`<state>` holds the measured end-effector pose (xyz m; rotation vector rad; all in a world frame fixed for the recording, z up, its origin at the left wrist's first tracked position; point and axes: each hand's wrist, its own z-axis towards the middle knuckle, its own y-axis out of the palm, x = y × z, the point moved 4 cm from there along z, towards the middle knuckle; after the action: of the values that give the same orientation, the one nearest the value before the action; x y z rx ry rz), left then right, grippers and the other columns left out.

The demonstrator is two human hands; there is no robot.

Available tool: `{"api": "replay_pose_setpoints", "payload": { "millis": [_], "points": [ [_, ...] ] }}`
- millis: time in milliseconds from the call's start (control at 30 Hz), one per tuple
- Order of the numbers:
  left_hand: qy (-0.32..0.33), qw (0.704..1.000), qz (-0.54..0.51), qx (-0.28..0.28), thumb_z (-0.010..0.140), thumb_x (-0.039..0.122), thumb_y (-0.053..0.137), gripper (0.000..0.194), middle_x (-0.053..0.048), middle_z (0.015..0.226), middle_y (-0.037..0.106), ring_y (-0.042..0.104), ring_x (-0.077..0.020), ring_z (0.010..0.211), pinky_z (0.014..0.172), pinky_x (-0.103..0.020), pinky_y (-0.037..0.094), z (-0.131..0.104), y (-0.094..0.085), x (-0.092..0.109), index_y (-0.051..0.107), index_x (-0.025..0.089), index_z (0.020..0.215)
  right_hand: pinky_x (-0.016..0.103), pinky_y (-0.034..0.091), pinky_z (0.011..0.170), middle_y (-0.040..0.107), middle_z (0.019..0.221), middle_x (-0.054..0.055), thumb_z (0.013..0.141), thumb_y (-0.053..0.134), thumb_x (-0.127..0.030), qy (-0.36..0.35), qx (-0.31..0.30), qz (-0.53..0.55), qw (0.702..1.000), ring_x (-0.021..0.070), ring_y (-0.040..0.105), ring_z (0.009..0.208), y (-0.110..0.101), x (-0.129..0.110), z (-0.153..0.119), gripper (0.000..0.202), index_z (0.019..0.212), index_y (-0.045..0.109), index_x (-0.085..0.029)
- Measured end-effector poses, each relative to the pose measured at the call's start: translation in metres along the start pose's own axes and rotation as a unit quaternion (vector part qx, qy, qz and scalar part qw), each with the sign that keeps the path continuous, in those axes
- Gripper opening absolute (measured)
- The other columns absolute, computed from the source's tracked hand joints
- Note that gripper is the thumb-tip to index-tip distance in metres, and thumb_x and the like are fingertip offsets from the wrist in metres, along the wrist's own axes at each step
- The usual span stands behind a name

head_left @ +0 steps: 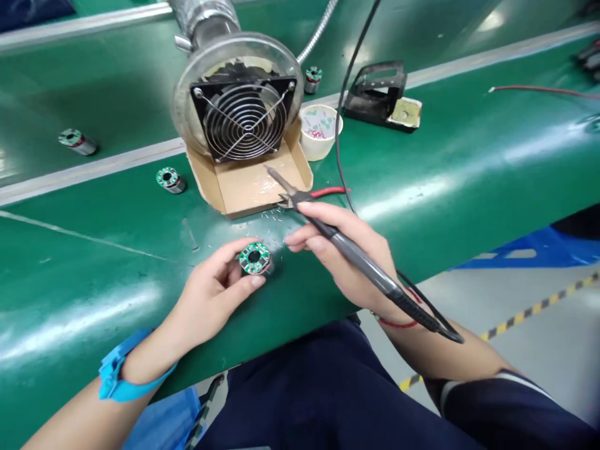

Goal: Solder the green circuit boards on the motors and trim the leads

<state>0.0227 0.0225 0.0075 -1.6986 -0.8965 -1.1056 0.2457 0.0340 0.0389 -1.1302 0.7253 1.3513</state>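
Observation:
Between the thumb and fingers of my left hand (220,284) is a small round motor (255,257), its ring-shaped green circuit board facing up. A soldering iron (359,259) rests in my right hand (349,244), gripped like a pen, with its tip pointing up and left over a cardboard tray (248,187). Just under the iron's front end lie cutters with red handles (330,190), partly covered by it. Short bits of wire are scattered on the green surface between the tray and my hands.
Behind the tray stands a fan (248,122) on a duct. A tape roll (321,131) and a soldering iron stand (379,97) are to its right. More motors stand at left (170,179), far left (78,142) and behind (312,80). The iron's black cable (344,94) hangs across the bench.

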Motion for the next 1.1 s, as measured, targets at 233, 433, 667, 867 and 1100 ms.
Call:
{"api": "replay_pose_setpoints", "payload": {
  "millis": [233, 433, 667, 867, 1100],
  "points": [
    [0.106, 0.989, 0.097, -0.028, 0.097, 0.045, 0.072, 0.047, -0.001, 0.087, 0.067, 0.056, -0.0148, 0.065, 0.059, -0.028, 0.045, -0.007, 0.008, 0.008, 0.066, 0.035, 0.143, 0.028, 0.063, 0.09, 0.068, 0.097, -0.003, 0.098, 0.064, -0.018, 0.037, -0.132, 0.036, 0.99, 0.0119, 0.071, 0.089, 0.014, 0.002, 0.015, 0.046, 0.142, 0.055, -0.025],
    [0.162, 0.976, 0.144, -0.036, 0.1, 0.042, 0.07, 0.046, 0.002, 0.083, 0.059, 0.049, -0.0112, 0.063, 0.059, -0.024, 0.043, -0.007, 0.01, 0.017, 0.063, 0.035, 0.145, 0.032, 0.061, 0.095, 0.072, 0.098, -0.003, 0.1, 0.066, -0.031, 0.027, -0.183, 0.007, 0.983, 0.0142, 0.069, 0.095, 0.02, 0.005, 0.022, 0.041, 0.138, 0.055, -0.022],
    [0.175, 0.971, 0.159, -0.032, 0.099, 0.038, 0.072, 0.044, 0.004, 0.079, 0.053, 0.047, -0.0106, 0.062, 0.057, -0.023, 0.041, -0.009, 0.01, 0.019, 0.064, 0.034, 0.142, 0.031, 0.06, 0.093, 0.066, 0.088, -0.005, 0.101, 0.056, -0.024, 0.006, -0.204, -0.009, 0.979, 0.013, 0.066, 0.084, 0.025, 0.001, 0.025, 0.031, 0.132, 0.054, -0.023],
    [0.15, 0.975, 0.162, -0.007, 0.097, 0.035, 0.073, 0.039, 0.003, 0.082, 0.054, 0.047, -0.0106, 0.06, 0.056, -0.024, 0.041, -0.003, 0.012, 0.008, 0.066, 0.03, 0.135, 0.029, 0.06, 0.092, 0.067, 0.098, -0.001, 0.102, 0.056, -0.026, 0.005, -0.176, 0.009, 0.984, 0.0138, 0.067, 0.089, 0.031, 0.009, 0.018, 0.031, 0.133, 0.052, -0.027],
    [0.067, 0.979, 0.184, 0.054, 0.086, 0.022, 0.068, 0.04, -0.002, 0.1, 0.06, 0.046, -0.0098, 0.063, 0.058, -0.027, 0.042, 0.016, 0.006, -0.004, 0.057, 0.022, 0.124, 0.047, 0.057, 0.099, 0.068, 0.128, 0.012, 0.1, 0.064, -0.035, -0.017, -0.136, -0.202, 0.97, 0.0283, 0.065, 0.112, 0.049, 0.033, 0.006, 0.05, 0.145, 0.05, -0.021]
  ]
}}
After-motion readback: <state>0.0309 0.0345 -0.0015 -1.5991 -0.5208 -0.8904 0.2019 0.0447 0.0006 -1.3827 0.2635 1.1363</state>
